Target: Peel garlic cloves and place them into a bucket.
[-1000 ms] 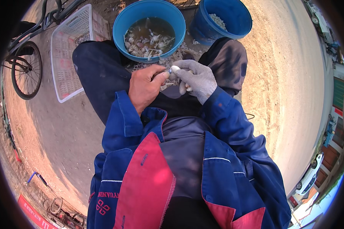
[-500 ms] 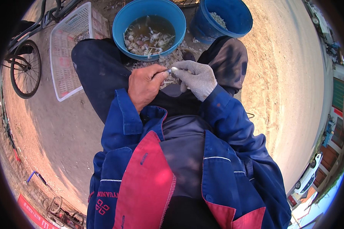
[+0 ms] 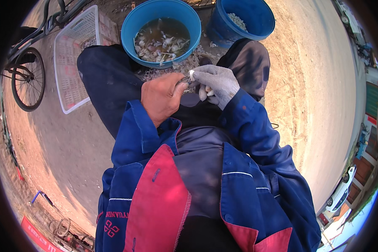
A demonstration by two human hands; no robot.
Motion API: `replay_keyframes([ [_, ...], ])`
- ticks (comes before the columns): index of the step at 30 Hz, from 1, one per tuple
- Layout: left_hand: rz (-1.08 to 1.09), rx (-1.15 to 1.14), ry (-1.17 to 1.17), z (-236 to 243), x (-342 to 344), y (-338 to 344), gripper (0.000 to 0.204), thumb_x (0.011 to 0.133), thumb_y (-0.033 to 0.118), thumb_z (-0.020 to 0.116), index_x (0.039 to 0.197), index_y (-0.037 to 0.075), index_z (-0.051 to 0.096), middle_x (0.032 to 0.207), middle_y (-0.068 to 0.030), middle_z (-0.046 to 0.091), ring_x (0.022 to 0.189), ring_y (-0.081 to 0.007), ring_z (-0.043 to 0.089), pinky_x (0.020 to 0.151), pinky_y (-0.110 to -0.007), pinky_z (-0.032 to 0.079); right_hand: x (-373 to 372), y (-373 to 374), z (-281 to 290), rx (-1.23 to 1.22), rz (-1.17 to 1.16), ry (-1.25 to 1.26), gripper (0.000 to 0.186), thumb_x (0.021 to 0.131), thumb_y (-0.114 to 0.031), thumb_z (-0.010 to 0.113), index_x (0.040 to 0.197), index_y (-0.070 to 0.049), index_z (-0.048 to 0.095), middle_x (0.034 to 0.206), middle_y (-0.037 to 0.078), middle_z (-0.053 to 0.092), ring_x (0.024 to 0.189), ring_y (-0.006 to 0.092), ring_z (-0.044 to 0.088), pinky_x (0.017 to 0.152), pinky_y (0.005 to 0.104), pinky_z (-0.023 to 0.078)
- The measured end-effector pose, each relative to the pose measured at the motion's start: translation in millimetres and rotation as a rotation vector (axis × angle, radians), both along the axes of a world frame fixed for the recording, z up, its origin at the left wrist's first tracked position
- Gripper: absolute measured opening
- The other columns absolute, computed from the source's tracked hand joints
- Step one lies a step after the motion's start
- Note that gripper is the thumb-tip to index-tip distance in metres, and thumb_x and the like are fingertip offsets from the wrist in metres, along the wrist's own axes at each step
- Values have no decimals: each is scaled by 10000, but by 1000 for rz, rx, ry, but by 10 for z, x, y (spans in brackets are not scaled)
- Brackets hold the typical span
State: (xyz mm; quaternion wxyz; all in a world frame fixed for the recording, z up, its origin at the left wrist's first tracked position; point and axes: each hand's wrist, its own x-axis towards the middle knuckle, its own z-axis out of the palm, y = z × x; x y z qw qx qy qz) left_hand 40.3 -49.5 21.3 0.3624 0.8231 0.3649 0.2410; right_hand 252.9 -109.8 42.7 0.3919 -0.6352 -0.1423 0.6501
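Observation:
My left hand, bare, is closed round what looks like a small knife; only a short dark metal part shows past the thumb. Facing it, my right hand wears a pale grey glove and pinches a white garlic clove between thumb and forefinger, touching the metal. Under that pinch, pale rounded tips show at the curled fingers; whether they are more cloves or fingertips I cannot tell. Beyond my hands stands a blue tub of brownish water with garlic cloves and loose skins floating in it.
A deeper blue bucket at the far right holds peeled white cloves. On the left are a white plastic crate and a bicycle wheel. Garlic skins litter the ground between my knees. Parked vehicles line the right edge.
My right hand has rolled slightly open at the lower fingers, uncovering pale tips. The white clove now shows higher, above the metal. My left hand has turned a little, its back more visible.

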Motion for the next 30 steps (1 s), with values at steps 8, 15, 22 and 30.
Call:
replay_keyframes([
  [8,-32,154,74,14,79,-61,176,979,154,790,1121,62,741,955,-147,753,835,-397,756,714,-492,596,-23,-33,-25,3,-33,-5,330,1057,-229,794,1206,62,745,896,119,762,539,133,681,369,271,418],
  [15,-84,219,135,-5,60,-57,157,992,120,792,1136,58,776,966,-126,781,807,-376,767,672,-452,591,-46,-28,-95,19,-26,-50,328,1064,-205,788,1221,78,734,913,137,778,548,153,699,374,290,490],
  [22,-88,155,114,-10,51,-39,136,1002,114,770,1121,57,799,959,-137,788,816,-375,771,692,-440,598,-51,-36,-85,19,-17,-56,323,1066,-216,787,1211,68,733,910,127,769,546,136,685,395,271,505],
  [30,-7,118,24,14,78,-55,87,998,108,762,1071,62,754,941,-138,770,840,-390,757,707,-472,591,-52,-45,-107,55,-46,-9,304,1071,-209,777,1190,67,730,933,117,775,586,112,680,428,253,514],
])
